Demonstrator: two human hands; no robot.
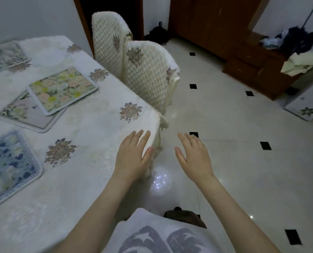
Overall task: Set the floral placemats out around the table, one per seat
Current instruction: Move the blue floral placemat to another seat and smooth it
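Centre frame, left hand (133,154) and right hand (194,156) spread flat, holding nothing, placemats (62,89) on table (97,128) at left.

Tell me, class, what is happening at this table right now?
A person stands at the corner of a table under a white embroidered cloth. Both hands are open and hold nothing: the left hand hovers over the table corner, the right hand over the tiled floor. Several floral placemats are out: a blue placemat lies alone, while a yellow-green placemat overlaps a pale placemat, so those two are not yet spread to seats. Two quilted chairs stand alongside.
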